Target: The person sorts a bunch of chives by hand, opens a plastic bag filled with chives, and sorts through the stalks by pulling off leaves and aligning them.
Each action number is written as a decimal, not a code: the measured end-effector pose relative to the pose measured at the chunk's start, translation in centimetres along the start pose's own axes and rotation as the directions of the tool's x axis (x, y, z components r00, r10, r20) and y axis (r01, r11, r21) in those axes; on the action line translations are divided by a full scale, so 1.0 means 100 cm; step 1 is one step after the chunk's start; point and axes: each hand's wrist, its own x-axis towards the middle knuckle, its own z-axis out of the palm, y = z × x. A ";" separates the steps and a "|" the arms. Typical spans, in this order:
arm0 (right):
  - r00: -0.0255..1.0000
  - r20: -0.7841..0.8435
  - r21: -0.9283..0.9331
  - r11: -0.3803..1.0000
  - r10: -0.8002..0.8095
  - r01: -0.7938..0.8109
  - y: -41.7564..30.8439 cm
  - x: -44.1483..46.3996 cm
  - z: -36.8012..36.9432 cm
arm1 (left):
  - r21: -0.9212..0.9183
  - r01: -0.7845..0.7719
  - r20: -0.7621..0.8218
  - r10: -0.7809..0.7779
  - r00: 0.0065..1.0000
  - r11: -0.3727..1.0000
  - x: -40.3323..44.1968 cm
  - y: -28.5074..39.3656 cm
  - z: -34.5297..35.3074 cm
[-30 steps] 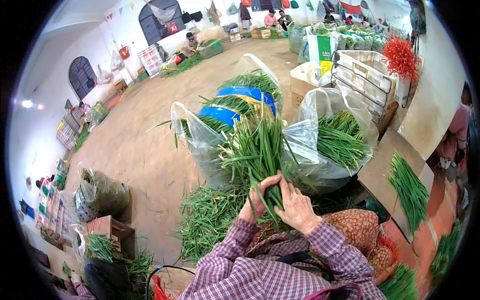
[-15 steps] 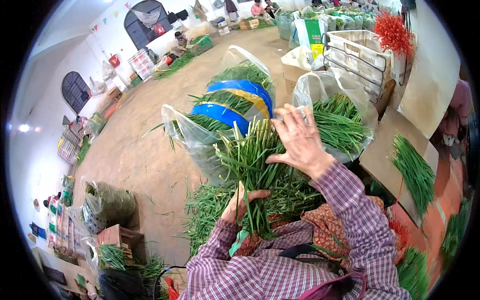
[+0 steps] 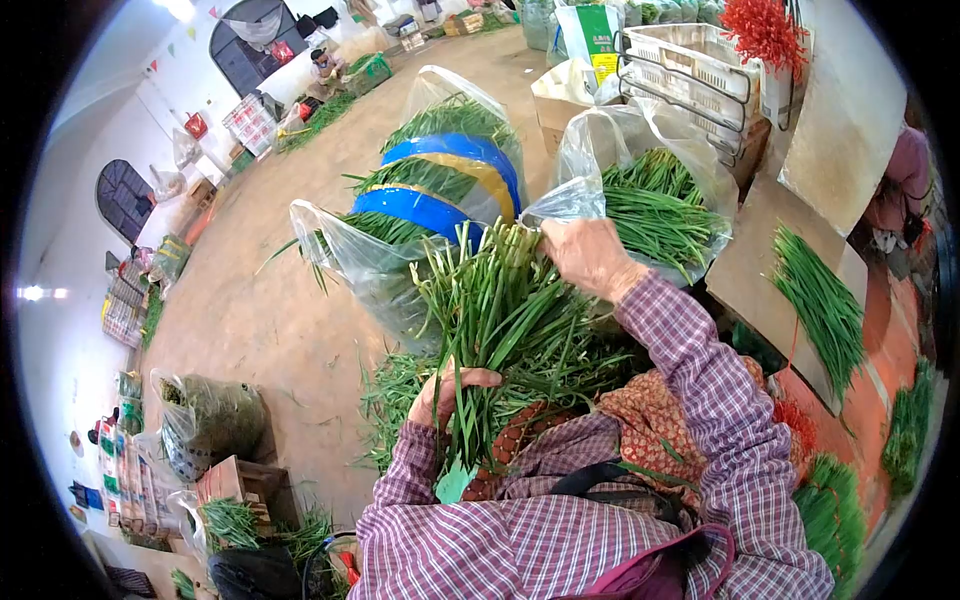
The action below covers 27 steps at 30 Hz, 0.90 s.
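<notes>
My left hand (image 3: 445, 392) is wrapped round the lower part of a bunch of garlic chives (image 3: 485, 310), which stands upright in front of my lap with its pale cut ends on top. At the upper right edge of that bunch is my right hand (image 3: 592, 258), its fingers curled in against the stems; the fingertips are hidden, so what they pinch cannot be made out. Just behind this hand rises the lip of a clear plastic bag (image 3: 650, 135) of chives (image 3: 665, 215). Loose chive leaves (image 3: 390, 410) are heaped below the bunch.
Beyond the bunch lies a large clear bag with blue-and-yellow bands (image 3: 440, 155), full of chives. To the right are a board (image 3: 800, 320) with a chive bundle (image 3: 820, 300), a white crate (image 3: 690, 60) and red ties (image 3: 762, 38). A stuffed bag (image 3: 215, 425) stands left.
My right hand has gone from spread fingers beside the bunch to curled fingers at its top edge. My left hand and the bunch have shifted slightly left in view as the camera turned.
</notes>
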 end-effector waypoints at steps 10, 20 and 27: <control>0.934 -0.193 -0.402 0.844 0.301 -0.355 0.126 -0.022 -0.055 | -0.406 -0.050 -0.167 -0.021 0.986 0.912 -0.058 -0.076 -0.033; 0.996 -0.023 0.187 0.979 0.085 -0.079 -0.008 -0.033 -0.054 | -0.553 0.303 -0.155 -0.453 0.878 0.776 -0.023 -0.063 -0.022; 0.987 0.158 0.185 0.981 0.022 -0.051 -0.027 -0.045 -0.013 | -0.517 0.369 -0.227 -0.540 0.811 0.772 -0.029 -0.037 -0.001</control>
